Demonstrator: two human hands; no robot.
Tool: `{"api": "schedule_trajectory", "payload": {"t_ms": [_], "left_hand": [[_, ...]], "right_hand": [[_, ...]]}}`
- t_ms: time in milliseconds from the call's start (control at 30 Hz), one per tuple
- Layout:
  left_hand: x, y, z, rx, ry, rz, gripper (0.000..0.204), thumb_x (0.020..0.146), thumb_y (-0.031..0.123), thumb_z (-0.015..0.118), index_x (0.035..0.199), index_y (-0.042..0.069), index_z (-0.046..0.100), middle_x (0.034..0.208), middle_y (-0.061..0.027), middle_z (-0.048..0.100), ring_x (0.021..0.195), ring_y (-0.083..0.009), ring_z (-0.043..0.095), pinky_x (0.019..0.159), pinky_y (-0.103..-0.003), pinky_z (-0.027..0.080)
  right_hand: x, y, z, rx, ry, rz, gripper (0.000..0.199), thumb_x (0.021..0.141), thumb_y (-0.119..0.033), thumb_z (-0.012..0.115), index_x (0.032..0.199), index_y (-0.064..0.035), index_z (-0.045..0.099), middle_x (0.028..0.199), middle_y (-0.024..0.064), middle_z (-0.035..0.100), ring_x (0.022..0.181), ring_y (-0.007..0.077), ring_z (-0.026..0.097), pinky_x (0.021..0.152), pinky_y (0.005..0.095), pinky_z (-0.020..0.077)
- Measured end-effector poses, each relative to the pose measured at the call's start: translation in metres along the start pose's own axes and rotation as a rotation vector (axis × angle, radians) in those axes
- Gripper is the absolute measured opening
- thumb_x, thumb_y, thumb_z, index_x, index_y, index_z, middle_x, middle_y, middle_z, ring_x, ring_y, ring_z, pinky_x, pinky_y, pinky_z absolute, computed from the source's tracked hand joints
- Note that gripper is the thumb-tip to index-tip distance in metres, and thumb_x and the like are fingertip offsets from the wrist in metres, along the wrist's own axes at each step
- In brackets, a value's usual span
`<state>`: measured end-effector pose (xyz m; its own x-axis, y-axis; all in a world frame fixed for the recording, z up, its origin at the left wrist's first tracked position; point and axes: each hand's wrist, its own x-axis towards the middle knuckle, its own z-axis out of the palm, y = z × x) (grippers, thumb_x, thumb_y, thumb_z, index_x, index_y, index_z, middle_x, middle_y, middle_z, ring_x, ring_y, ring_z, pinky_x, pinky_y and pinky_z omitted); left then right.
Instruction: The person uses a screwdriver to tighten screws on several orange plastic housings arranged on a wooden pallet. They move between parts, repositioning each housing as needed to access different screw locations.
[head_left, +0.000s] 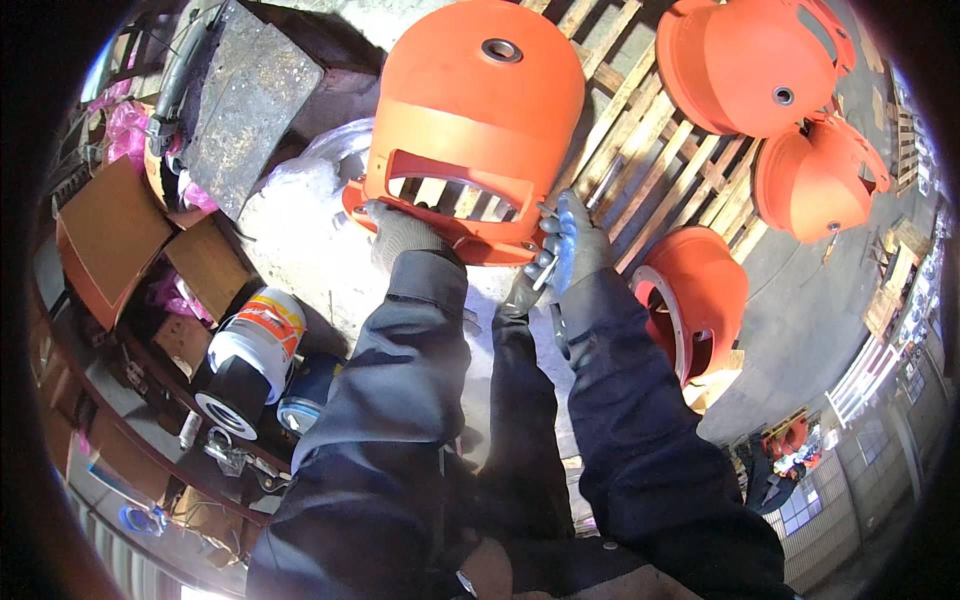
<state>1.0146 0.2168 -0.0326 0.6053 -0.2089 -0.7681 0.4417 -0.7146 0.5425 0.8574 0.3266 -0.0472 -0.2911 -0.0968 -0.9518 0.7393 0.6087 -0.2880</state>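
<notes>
A large orange bell-shaped metal housing [470, 120] stands in front of me, with a round hole on top and a wide rectangular opening in its near side. My left hand [405, 238], in a grey glove, grips the left part of its near flange; the fingers are partly hidden. At the flange's right end is my right hand [582, 240], in a grey and blue glove. Its fingers curl around a thin pale rod-like piece [545, 273], whose exact kind I cannot make out.
More orange housings [745, 70] sit on and around a wooden pallet [650, 150] to the right. On the left are a dark metal plate [250, 100], clear plastic wrap [325, 165], an open cardboard box [115, 235] and a white bucket [260, 335].
</notes>
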Motion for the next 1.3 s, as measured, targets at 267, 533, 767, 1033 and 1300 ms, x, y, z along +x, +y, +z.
{"api": "schedule_trajectory", "payload": {"t_ms": [267,533,767,1033,1300], "left_hand": [[-0.007,0.003,0.002,-0.055,-0.009,0.008,0.072,0.106,0.055,0.057,0.132,-0.012,0.065,0.121,-0.0210,0.075,0.097,-0.0316,0.077,0.081,-0.042,0.064],[0.001,0.002,0.000,0.091,0.086,0.019,0.073,0.105,0.054,0.060,0.130,-0.015,0.064,0.120,-0.0238,0.074,0.096,-0.0332,0.077,0.078,-0.043,0.064],[-0.005,0.004,0.002,0.029,0.060,0.018,0.071,0.106,0.053,0.058,0.126,-0.014,0.066,0.112,-0.0231,0.075,0.089,-0.0316,0.076,0.075,-0.042,0.063],[0.001,0.000,0.001,0.064,0.066,0.036,0.070,0.106,0.054,0.057,0.123,-0.013,0.067,0.106,-0.0216,0.076,0.084,-0.0309,0.076,0.070,-0.041,0.063],[-0.003,0.000,0.002,0.042,0.084,0.018,0.070,0.107,0.052,0.057,0.127,-0.014,0.065,0.112,-0.0229,0.075,0.090,-0.0312,0.077,0.074,-0.041,0.063]], "right_hand": [[-0.052,-0.071,-0.052,-1.302,0.059,-1.483,0.033,0.101,-0.026,0.064,0.127,-0.0054,0.064,0.103,0.0183,0.069,0.103,0.0329,0.070,0.095,0.0504,0.0568],[-0.011,-0.100,-0.017,-1.954,-0.537,-1.688,0.015,0.092,-0.019,0.067,0.102,-0.0087,0.072,0.078,0.0079,0.065,0.080,0.0282,0.066,0.089,0.0470,0.0537],[-0.006,-0.055,-0.016,-1.340,-0.211,-1.104,0.021,0.085,-0.025,0.076,0.093,-0.0069,0.069,0.065,0.0092,0.063,0.061,0.0280,0.066,0.062,0.0464,0.0537],[-0.010,-0.008,-0.007,0.052,-0.179,0.096,0.043,0.105,-0.051,0.062,0.107,-0.0091,0.069,0.068,-0.0017,0.053,0.057,0.0144,0.051,0.063,0.0355,0.0526],[-0.041,-0.052,-0.050,-1.276,0.031,-1.449,0.037,0.099,-0.029,0.067,0.129,-0.0084,0.063,0.097,0.0063,0.065,0.096,0.0239,0.063,0.101,0.0446,0.0516]]}}
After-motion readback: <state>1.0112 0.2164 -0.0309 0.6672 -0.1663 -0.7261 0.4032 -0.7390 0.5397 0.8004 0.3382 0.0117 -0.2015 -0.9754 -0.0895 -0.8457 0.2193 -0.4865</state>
